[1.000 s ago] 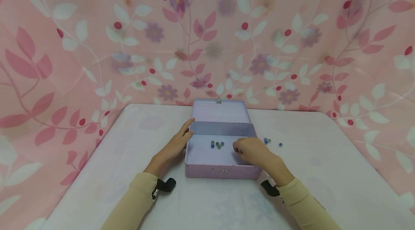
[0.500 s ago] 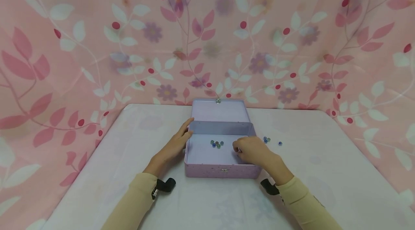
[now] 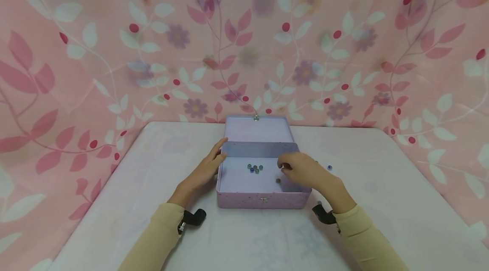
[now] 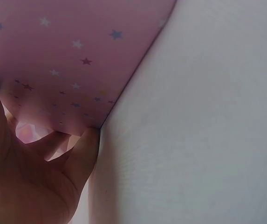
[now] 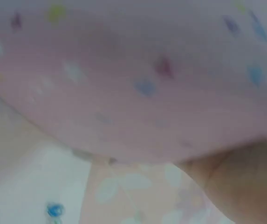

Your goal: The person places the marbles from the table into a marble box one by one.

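Observation:
A lilac tin box (image 3: 263,201) with a star pattern stands with its lid (image 3: 257,129) folded back. My left hand (image 3: 204,173) grips its back left corner, thumb at the rim; the left wrist view has those fingers against the starry wall (image 4: 72,70). Above the box's right side hovers my right hand (image 3: 302,169), fingers loosely bent and no marble showing in them. A brownish marble (image 3: 278,180) lies on the box floor just below these fingertips. Several green and blue glass marbles (image 3: 255,169) sit grouped near the middle of the box. The right wrist view is blurred.
To the right of the box, a blue marble (image 3: 330,168) lies on the white-covered table (image 3: 382,203); another marble (image 3: 316,161) peeks out behind my right hand. A pink floral curtain (image 3: 244,50) hangs behind the table.
My right hand has risen slightly and its fingers have loosened, leaving the brownish marble on the box floor. A blue marble in the group has rolled slightly right. My left hand stays put.

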`<act>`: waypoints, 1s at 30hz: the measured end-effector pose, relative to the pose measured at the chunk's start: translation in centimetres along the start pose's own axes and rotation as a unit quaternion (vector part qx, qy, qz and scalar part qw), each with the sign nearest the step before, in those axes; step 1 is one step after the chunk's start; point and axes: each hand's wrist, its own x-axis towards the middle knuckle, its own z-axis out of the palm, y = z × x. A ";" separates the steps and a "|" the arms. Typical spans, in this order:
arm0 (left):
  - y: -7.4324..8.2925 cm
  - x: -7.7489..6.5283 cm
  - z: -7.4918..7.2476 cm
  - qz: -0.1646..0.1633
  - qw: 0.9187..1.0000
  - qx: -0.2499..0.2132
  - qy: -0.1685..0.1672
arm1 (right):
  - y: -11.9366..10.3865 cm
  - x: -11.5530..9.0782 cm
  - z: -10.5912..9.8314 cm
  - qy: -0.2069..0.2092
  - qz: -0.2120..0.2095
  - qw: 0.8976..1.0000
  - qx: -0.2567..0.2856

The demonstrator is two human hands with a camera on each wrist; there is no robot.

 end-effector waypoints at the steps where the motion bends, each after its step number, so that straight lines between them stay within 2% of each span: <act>1: 0.1 0.0 0.0 0.000 1.000 0.001 0.000 | 0.1 -0.1 -0.3 0.009 -0.002 1.000 -0.002; 6: 0.2 0.0 0.0 0.002 1.000 0.003 0.002 | 0.6 -0.5 -1.7 0.040 -0.003 0.999 0.007; 22: 0.0 0.0 0.1 0.003 1.000 -0.001 0.001 | 2.1 -1.4 -3.3 0.084 0.016 0.996 0.019; 26: 0.1 -0.1 0.0 0.001 1.000 0.000 0.001 | 2.4 -1.6 -3.8 0.080 0.024 0.996 0.004; 30: 0.1 -0.2 0.1 -0.002 1.000 0.003 0.003 | 2.9 -2.1 -4.4 0.030 0.056 0.998 -0.002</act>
